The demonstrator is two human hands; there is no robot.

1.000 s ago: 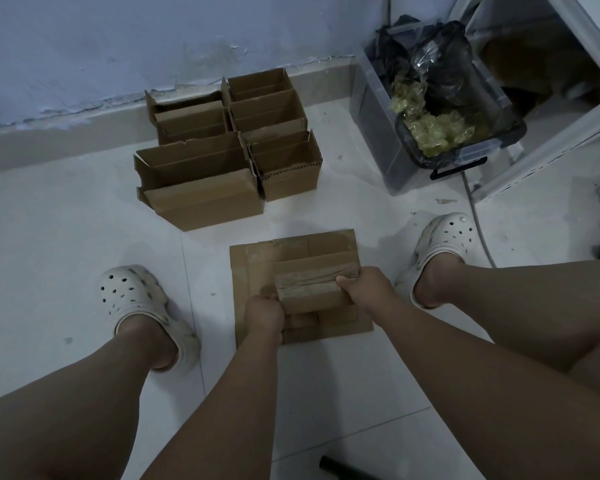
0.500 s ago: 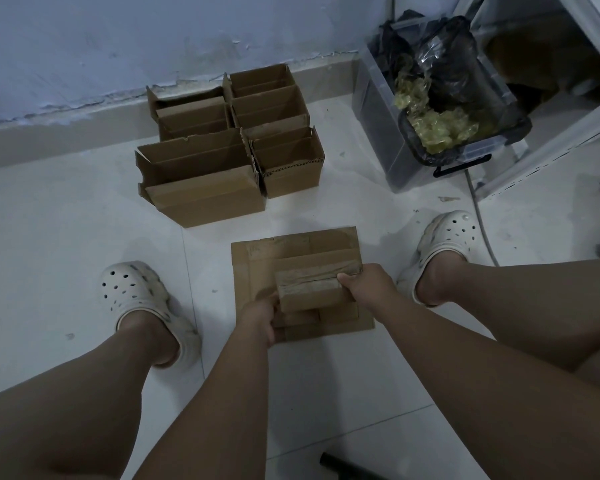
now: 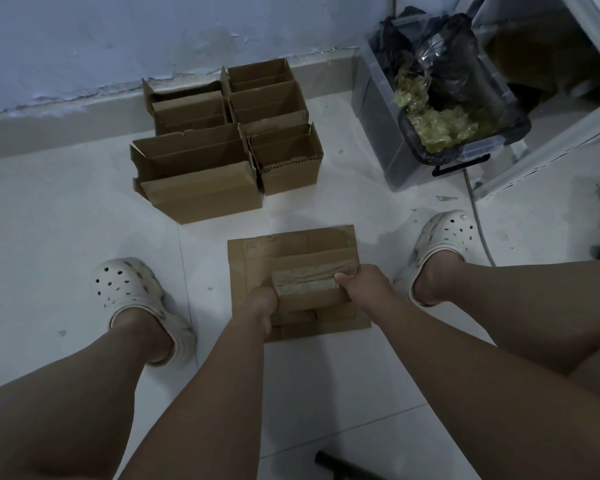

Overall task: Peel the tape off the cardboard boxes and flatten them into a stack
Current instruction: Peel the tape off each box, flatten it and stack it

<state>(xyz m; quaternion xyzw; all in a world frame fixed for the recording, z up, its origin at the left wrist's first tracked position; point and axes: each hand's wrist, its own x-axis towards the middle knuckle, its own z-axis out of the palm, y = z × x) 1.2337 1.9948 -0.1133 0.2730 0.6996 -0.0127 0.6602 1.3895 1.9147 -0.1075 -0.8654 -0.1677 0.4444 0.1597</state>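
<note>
Gripping a small cardboard box (image 3: 309, 292) at both ends, the left hand (image 3: 262, 306) curls round its left end and the right hand (image 3: 364, 289) clasps its right end, thumb laid on the top face. The box lies level, its long axis running left to right across the person's front, with a wrinkled strip of tape (image 3: 309, 276) running the same way along its top. It sits over a flattened cardboard sheet (image 3: 257, 258) on the floor between the feet (touching or not, I cannot tell), with open boxes (image 3: 201, 188) grouped beyond by the wall.
</note>
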